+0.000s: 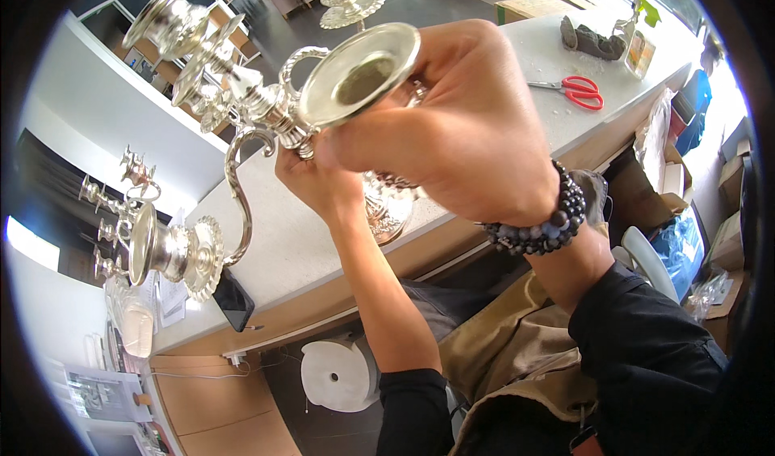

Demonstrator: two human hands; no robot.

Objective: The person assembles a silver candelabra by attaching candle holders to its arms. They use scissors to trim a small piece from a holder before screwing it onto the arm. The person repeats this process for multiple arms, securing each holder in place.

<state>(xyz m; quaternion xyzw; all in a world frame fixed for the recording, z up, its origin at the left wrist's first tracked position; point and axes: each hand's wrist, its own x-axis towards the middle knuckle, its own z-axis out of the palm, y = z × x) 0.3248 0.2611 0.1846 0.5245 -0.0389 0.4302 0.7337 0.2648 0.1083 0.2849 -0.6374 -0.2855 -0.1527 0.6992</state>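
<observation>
A silver multi-armed candelabra (266, 101) with scalloped drip pans and curved arms fills the upper left, tilted in view. My left hand (321, 180) grips its central stem from below. My right hand (466, 117), with dark beaded bracelets at the wrist, closes around one candle cup (315, 101), whose wide rim faces me; its fingers are partly hidden. Another candle cup (172, 253) hangs at the end of a curved arm on the left. Under my hands, part of an ornate silver base (387, 216) shows near the worktop's edge.
On the white worktop (272, 213) lie red-handled scissors (581, 91), a dark grey lump (593, 41) and a black smartphone (235, 301). More silver candelabras (124, 213) stand at left. A white roll (336, 376) sits below the worktop, and cardboard boxes (726, 244) at right.
</observation>
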